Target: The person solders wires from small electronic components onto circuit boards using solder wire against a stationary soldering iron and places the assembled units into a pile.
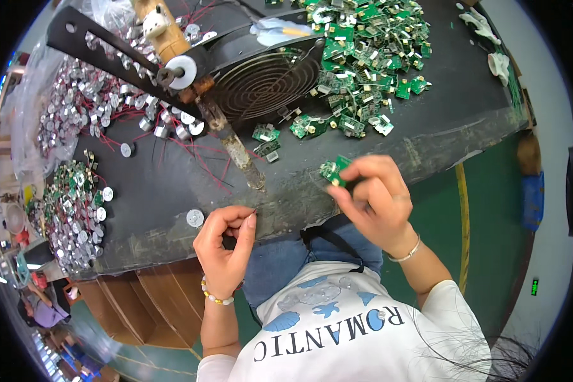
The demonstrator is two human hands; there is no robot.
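Right of the rusty rod (239, 153), the green circuit board (331, 170) is pinched in the right hand (380, 202), while the left hand (225, 247), farther from the board, curls nearward of the rod's tip, thumb and forefinger together, board axis and any left-held item being indistinct.

Small green circuit board (333, 170) in right hand (381, 198)

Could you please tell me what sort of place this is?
Probably an electronics assembly workshop: the dark workbench bears piled green circuit boards, red-wired silvery parts and a black fan.
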